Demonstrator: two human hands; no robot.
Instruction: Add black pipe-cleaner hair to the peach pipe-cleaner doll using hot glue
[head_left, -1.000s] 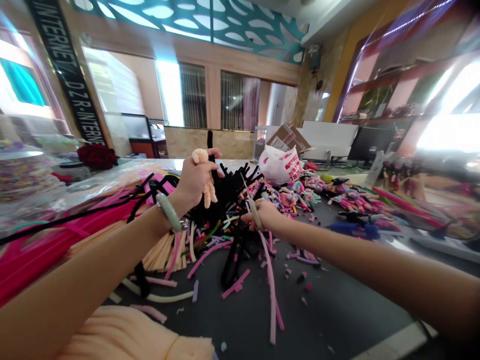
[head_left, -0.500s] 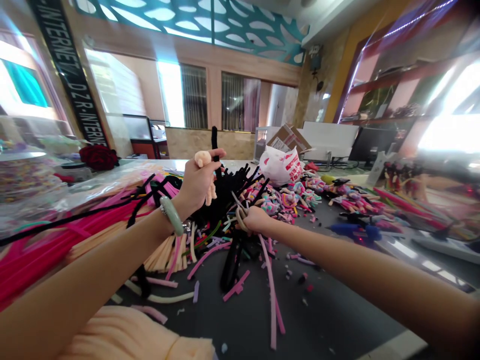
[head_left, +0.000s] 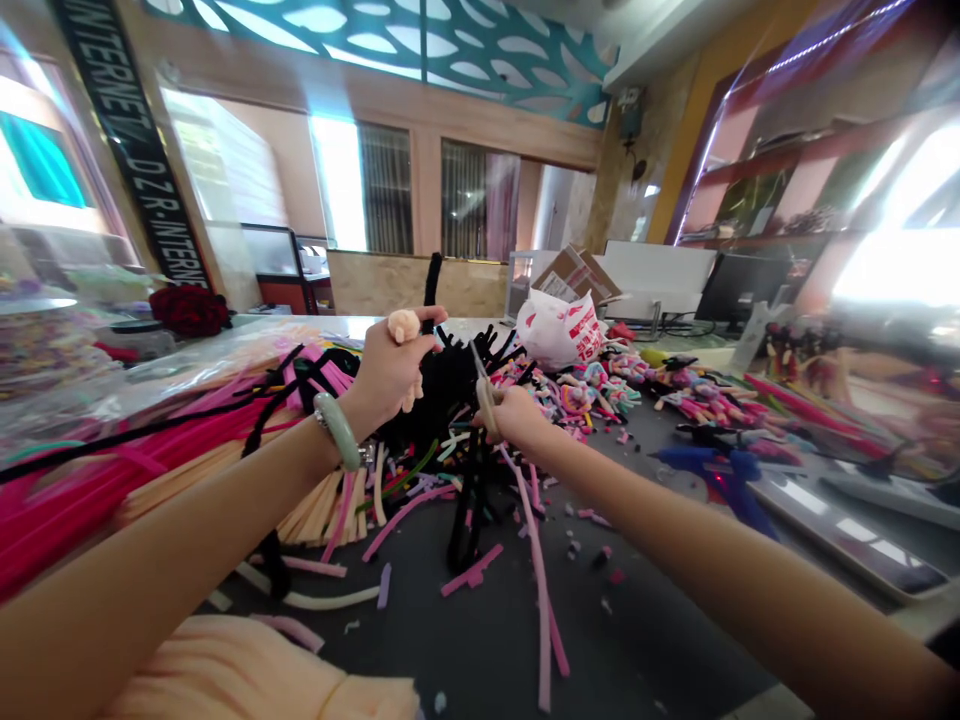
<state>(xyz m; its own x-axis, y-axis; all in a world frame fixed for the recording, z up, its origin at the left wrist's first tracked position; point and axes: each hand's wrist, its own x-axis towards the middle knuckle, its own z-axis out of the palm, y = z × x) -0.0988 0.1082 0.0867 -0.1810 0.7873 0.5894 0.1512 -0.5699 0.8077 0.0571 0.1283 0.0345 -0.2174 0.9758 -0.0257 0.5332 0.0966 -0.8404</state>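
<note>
— Right hand [head_left: 514, 415] has risen a little since the earlier view, and the scissors [head_left: 486, 405] in it now point their blades upward, toward the black. What about the left hand [head_left: 394, 372]?

— It's closed around a black chenille stem [head_left: 433, 285] that stands upright out of the fist. A small peach fuzzy figure [head_left: 403, 325] sits at the fingertips, partly hidden by them. Held this high, both seem kept clear of the heap of black stems [head_left: 442, 400] below, probably so the blades can get at them.

— Are the hands together?

— Apart, but close, with only a short gap between them. The blade tips are near the black stems; whether they touch, I can't tell.

— And everything else?

— Bright pink stems [head_left: 112, 470] and a bundle of peach stems [head_left: 322, 510] lie on the left, within easy reach, and cut scraps litter the dark work surface [head_left: 645, 640]. Small colourful figures [head_left: 577, 395] are grouped further along, beyond the right hand.

— Any writing?

— A black banner [head_left: 131, 150] reads "INTERNET" and "D.Z.R." The red print on the white plastic bag [head_left: 561, 332] is too small and creased to read.
</note>
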